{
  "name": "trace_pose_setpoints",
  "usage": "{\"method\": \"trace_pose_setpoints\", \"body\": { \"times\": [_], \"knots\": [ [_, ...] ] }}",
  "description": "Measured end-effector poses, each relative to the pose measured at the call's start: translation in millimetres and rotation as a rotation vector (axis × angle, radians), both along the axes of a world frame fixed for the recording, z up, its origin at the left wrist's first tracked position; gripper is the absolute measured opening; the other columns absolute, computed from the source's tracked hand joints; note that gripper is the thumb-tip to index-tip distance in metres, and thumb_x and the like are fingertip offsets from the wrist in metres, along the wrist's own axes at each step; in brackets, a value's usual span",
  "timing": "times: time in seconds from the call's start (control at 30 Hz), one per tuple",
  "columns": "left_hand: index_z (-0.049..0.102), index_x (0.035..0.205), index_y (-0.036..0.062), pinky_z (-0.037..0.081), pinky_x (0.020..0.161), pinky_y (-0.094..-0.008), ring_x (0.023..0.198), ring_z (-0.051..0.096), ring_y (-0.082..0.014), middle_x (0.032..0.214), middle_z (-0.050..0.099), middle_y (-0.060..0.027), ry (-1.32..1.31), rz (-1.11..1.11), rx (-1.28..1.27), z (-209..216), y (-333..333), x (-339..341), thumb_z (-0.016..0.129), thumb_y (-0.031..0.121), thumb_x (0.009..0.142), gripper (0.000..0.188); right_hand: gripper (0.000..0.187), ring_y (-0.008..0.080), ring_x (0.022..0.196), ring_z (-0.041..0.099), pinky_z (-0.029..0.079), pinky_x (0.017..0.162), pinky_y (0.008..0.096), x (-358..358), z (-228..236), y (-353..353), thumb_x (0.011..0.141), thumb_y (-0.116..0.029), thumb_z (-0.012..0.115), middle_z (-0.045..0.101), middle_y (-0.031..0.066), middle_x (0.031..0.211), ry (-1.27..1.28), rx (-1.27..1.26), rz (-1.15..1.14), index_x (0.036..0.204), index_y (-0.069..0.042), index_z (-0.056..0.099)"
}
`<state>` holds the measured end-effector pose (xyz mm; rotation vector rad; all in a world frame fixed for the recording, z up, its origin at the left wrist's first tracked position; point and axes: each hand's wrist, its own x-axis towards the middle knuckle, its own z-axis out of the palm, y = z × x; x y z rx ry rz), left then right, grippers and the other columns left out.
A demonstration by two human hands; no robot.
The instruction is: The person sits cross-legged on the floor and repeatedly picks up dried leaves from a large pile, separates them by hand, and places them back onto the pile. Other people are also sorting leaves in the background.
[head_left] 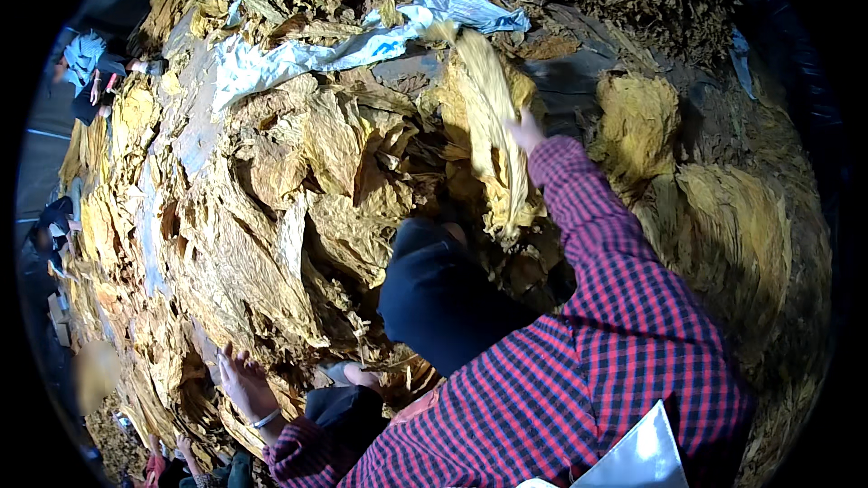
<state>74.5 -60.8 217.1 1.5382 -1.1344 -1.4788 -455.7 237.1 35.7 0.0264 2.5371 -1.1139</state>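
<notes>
A pale leaf bundle point(486, 95) is lying just past the dark-clad knee point(438, 294), the right hand point(525, 132) at its edge
I can't tell whether that blurred hand is gripping it; the left hand point(244, 387) is hanging, fingers spread, over the leaf heap point(237, 267), the knee is jutting between, a crumpled white-and-blue sheet point(312, 59) is lying beyond, a co-worker point(86, 56) showing far left

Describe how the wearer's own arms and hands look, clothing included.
A long-sleeved fabric shirt in red and dark-blue checks covers both arms. The left hand is ungloved, with a thin pale band around its wrist. The right hand looks ungloved too, though slightly blurred; no band shows there.
</notes>
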Motion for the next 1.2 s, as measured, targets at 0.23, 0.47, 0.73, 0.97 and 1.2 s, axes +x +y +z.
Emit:
{"method": "trace_pose_setpoints", "body": {
  "times": [0.23,0.47,0.73,0.97,1.2],
  "knots": [
    [0.054,0.107,0.01,0.042,0.046,-0.0176,0.055,0.051,-0.0057,0.074,0.058,-0.0019,-0.074,-0.081,-0.006,-9,6,-19,0.05,0.018,0.09,0.019,0.067,0.0343,0.123,0.03,0.024,0.102,0.0431,50,-99,27,0.077,-0.015,0.06,0.023,0.0197,0.138,-0.114,0.494,-0.162,0.135,-0.014,0.026],
    [0.052,0.109,0.0059,0.038,0.046,-0.0174,0.054,0.051,-0.0061,0.073,0.058,-0.0026,-0.234,-0.287,-0.087,-16,10,-50,0.047,0.014,0.09,0.021,0.071,0.0357,0.132,0.007,0.012,0.103,0.0548,58,-39,-7,0.079,-0.032,0.055,0.009,0.0169,0.143,0.343,0.582,0.612,0.138,-0.018,0.018],
    [0.051,0.111,0.0037,0.042,0.053,-0.0184,0.061,0.052,-0.0063,0.075,0.058,-0.0025,-0.376,-0.55,0.038,-54,24,-36,0.05,0.011,0.089,0.023,0.086,0.0372,0.132,-0.012,0.008,0.105,0.0506,35,-48,1,0.078,-0.04,0.056,-0.016,0.0164,0.144,-0.141,0.874,0.755,0.141,-0.02,0.0],
    [0.054,0.11,0.0054,0.047,0.062,-0.0284,0.067,0.059,-0.0178,0.075,0.061,-0.0125,-0.773,-0.918,-0.076,-60,56,-28,0.058,0.017,0.083,0.03,0.086,0.0381,0.133,-0.001,0.008,0.108,0.0406,-9,-68,-1,0.079,-0.051,0.05,-0.022,0.0161,0.142,-0.406,0.933,0.866,0.141,-0.018,0.001],
    [0.053,0.108,0.0086,0.048,0.07,-0.0396,0.081,0.06,-0.0342,0.09,0.061,-0.0187,-0.831,-1.075,-0.278,-68,56,-36,0.054,0.031,0.082,0.034,0.042,0.0247,0.098,0.056,0.042,0.086,0.0321,-6,-30,-34,0.082,-0.029,0.054,0.059,0.0176,0.104,0.128,0.284,0.853,0.112,0.0,0.054]
  ]
}}
